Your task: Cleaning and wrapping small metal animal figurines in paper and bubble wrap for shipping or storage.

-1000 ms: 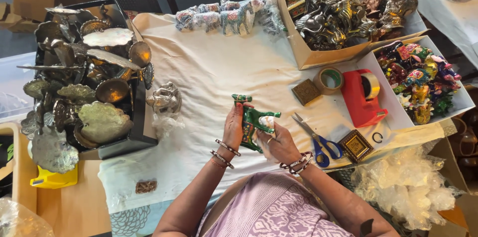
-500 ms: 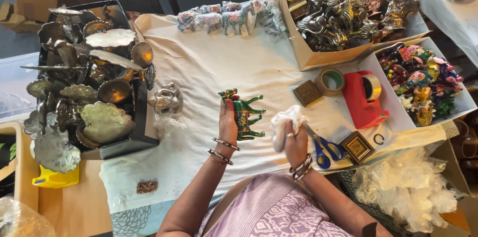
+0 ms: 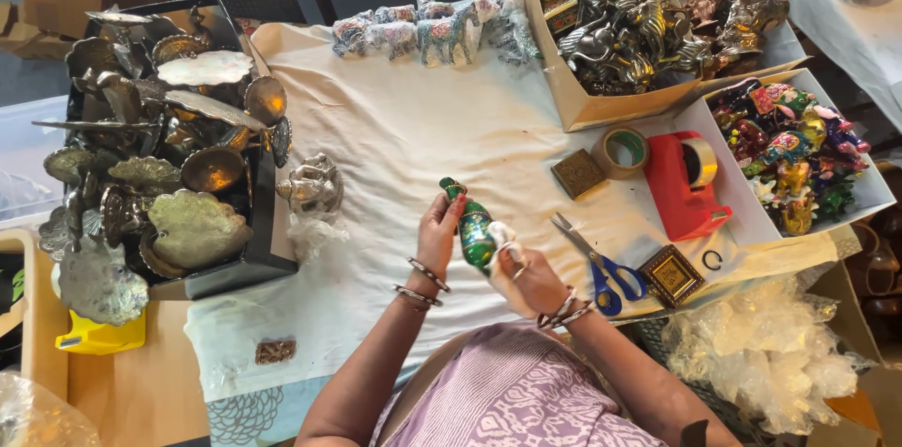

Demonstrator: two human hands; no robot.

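Here we hold a green painted figurine (image 3: 474, 229) over the cream cloth (image 3: 404, 137) that covers the table, and we take that cloth as our landmark. Our left hand (image 3: 438, 233) is clamped on the figurine's left side, fingers curled around it, with its dark round end sticking out above the thumb. Our right hand (image 3: 526, 276) grips the lower end of the same figurine together with a scrap of white wrapping (image 3: 501, 238), which is pressed against the green body; the fingers are closed on it. Both wrists carry metal bangles.

On the cloth just to the right of our hands lie blue-handled scissors (image 3: 601, 269), blades pointing up and left. Beyond them, further right on the cloth, sit a red tape dispenser (image 3: 684, 186), a roll of tape (image 3: 624, 152) and two small square brass boxes (image 3: 578, 173). Left of our hands on the cloth stands a silver figurine (image 3: 315, 186), close to a black tray (image 3: 263, 222) heaped with metal dishes at the cloth's left edge. Along the far edge of the cloth runs a row of pale painted animals (image 3: 423, 29). Off the cloth's right side, cardboard boxes hold brass figures (image 3: 639, 24) and bright painted ones (image 3: 789, 151).
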